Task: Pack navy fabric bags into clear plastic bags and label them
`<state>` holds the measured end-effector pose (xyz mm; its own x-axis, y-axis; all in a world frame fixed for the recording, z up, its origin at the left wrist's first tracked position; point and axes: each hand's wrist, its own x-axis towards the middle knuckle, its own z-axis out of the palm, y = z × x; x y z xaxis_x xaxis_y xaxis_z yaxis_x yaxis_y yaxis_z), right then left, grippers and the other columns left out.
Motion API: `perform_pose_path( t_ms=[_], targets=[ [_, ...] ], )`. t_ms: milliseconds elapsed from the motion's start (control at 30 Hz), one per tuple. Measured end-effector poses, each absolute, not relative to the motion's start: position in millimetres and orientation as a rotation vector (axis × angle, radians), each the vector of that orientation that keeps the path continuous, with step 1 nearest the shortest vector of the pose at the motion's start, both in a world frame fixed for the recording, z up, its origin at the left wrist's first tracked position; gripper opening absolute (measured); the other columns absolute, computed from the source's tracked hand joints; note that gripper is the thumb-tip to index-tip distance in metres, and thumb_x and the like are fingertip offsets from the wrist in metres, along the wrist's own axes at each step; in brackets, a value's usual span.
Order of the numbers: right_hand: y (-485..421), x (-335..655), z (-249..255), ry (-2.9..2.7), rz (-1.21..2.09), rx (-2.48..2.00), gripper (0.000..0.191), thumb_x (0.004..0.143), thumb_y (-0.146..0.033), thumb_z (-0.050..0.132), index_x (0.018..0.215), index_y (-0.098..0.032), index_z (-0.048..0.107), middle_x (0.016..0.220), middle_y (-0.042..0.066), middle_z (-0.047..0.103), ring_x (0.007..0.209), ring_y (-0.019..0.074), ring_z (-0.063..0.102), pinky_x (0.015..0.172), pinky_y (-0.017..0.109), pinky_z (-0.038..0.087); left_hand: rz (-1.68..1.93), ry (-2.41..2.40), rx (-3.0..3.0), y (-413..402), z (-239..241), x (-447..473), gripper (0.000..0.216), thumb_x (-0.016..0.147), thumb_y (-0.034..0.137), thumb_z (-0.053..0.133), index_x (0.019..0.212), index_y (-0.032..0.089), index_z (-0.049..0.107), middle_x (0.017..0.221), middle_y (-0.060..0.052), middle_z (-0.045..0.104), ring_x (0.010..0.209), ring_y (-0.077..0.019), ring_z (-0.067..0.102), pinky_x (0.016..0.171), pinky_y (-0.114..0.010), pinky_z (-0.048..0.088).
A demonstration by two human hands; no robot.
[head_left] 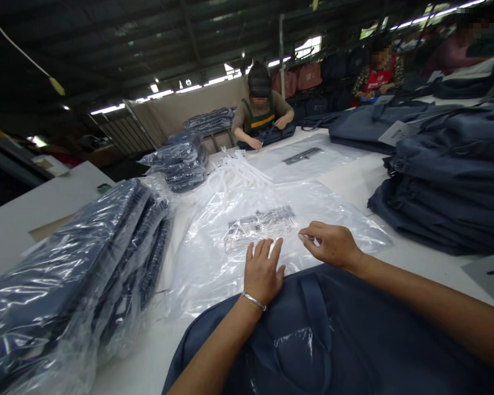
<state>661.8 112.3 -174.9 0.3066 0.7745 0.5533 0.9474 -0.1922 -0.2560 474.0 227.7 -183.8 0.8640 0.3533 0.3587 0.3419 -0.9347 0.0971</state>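
A navy blue fabric bag (366, 323) with a strap handle lies directly in front of me. A small clear plastic piece shows on its upper face. Beyond it, clear plastic bags (201, 258) printed with dark text are spread flat on the table. My left hand (264, 274), a silver bracelet at its wrist, reaches past the navy bag's far edge with fingers apart over the plastic. To its right, my right hand (333, 244) has thumb and forefinger pinched together above the plastic bags. Whatever small pale thing is between those fingertips is too unclear to name.
Navy bags wrapped in plastic (74, 258) are piled at left, with another wrapped stack (181, 159) farther back. White strips (241, 173) lie in a heap behind the plastic. Unwrapped navy bags (453, 181) are stacked at right. Across the table a person (261, 112) handles a dark bag.
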Motion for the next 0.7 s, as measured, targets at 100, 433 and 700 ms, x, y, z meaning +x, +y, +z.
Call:
perform_pose_path(
  t_ms=[100, 433, 700],
  targets=[
    [112, 667, -178, -1.528, -0.448, -2.037, 0.020, 0.092, -0.031, 0.054, 0.093, -0.026, 0.073, 0.080, -0.002, 0.069, 0.068, 0.0132, 0.063, 0.057, 0.026, 0.034, 0.594, 0.598, 3.042, 233, -183, 473, 0.046, 0.085, 0.013, 0.052, 0.130, 0.020, 0.052, 0.119, -0.007, 0.065, 0.110, -0.0250, 0.056, 0.096, -0.040, 0.044],
    [36, 734, -218, -1.972, -0.286, -1.922, 0.030, 0.097, -0.024, 0.046, 0.120, -0.025, 0.065, 0.102, 0.006, 0.070, 0.091, 0.0202, 0.064, 0.078, 0.030, 0.047, 0.454, 1.243, 3.195, 330, -184, 310, 0.036, 0.086, 0.010, 0.045, 0.115, 0.020, 0.064, 0.109, -0.005, 0.069, 0.098, -0.0227, 0.062, 0.079, -0.032, 0.047],
    [-8, 761, -244, -1.647, -0.443, -2.308, 0.031, 0.097, -0.037, 0.049, 0.109, -0.019, 0.071, 0.098, 0.009, 0.069, 0.091, 0.0240, 0.062, 0.080, 0.035, 0.044, 0.465, 1.374, 3.092, 328, -208, 224, 0.038, 0.094, 0.029, 0.039, 0.120, 0.020, 0.065, 0.114, -0.008, 0.065, 0.103, -0.0228, 0.060, 0.092, -0.034, 0.048]
  ],
)
